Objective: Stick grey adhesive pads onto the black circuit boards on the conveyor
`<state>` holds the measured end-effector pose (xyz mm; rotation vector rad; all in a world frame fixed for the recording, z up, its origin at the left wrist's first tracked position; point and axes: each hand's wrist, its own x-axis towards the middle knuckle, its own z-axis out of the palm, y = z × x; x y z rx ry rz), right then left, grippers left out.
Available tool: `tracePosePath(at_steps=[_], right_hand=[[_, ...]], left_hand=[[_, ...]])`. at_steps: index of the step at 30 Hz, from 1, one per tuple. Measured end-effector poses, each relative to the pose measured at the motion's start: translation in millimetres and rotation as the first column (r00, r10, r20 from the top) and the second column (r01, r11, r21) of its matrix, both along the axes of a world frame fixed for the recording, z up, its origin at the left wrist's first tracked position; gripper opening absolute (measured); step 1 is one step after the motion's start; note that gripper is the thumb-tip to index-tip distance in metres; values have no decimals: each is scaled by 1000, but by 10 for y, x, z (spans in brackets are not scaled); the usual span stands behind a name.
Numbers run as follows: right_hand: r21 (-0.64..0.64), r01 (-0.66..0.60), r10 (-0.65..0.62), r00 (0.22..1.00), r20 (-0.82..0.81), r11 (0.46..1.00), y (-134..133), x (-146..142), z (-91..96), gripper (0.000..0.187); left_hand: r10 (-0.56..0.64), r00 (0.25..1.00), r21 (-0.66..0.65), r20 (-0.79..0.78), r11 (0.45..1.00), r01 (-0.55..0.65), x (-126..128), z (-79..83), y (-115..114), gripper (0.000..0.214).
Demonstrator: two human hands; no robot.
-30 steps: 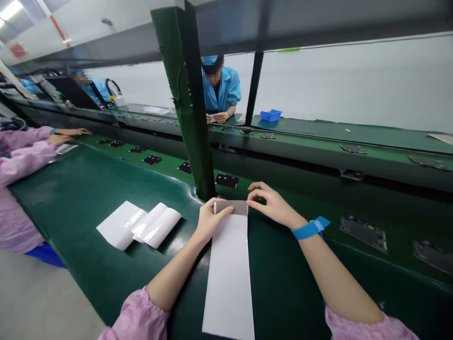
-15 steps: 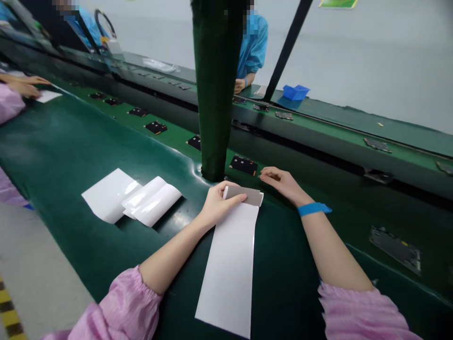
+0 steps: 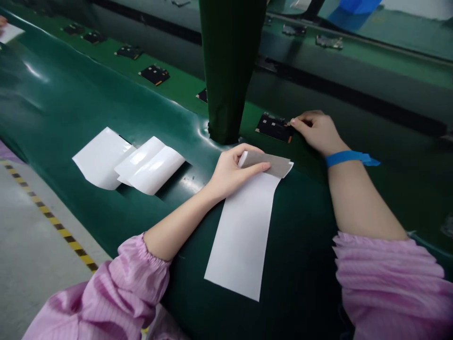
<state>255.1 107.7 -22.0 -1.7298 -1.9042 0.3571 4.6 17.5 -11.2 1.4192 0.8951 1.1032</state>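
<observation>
white paper strip (image 3: 244,231): matt, smooth | curled white sheets (image 3: 155,167): glossy | green table mat (image 3: 71,104): smooth, rubbery sheen | circuit board (image 3: 271,130): mostly matt | pink sleeve (image 3: 385,278): puckered cloth

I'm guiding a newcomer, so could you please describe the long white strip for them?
Over the green tabletop, find the left hand. It holds a long white strip. Unlike the glossy sheets to the left, it shows grey at its held end.

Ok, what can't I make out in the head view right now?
All in the head view:
Left hand: partly hidden by the white strip.
Right hand at the near circuit board: grip too small to tell.
Next board to the left: mostly behind the green post.
Blue bin: cut off by the top edge.
Co-worker's hand: cut off by the left edge.
</observation>
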Motion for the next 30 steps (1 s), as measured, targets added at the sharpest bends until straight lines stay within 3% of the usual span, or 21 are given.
tracePosePath(at_steps=[11,19,24,26,28,30], right_hand=[[-55,51,-52,998,-29,997,-134,100,19,17],[0,180,-180,984,-2,984,-219,266,-126,25],[26,285,-279,951,-137,958,-311,269,-23,49],[29,213,-204,963,-176,977,-394,140,138,45],[-33,46,-51,982,-183,998,-499,-55,342,42],[-120,-132,107,975,-196,984,-605,-264,540,44]], left_hand=[[2,1000,12,-23,1000,-2,-11,-7,-13,17],[1,1000,15,-13,1000,0,-6,-8,-19,17],[9,1000,-1,-3,1000,-9,-9,-1,-27,17],[22,1000,-15,2,1000,-22,-13,1,-24,18],[58,998,-6,21,998,-58,-17,1,-18,19],[130,990,4,54,991,-130,-18,2,-9,20]])
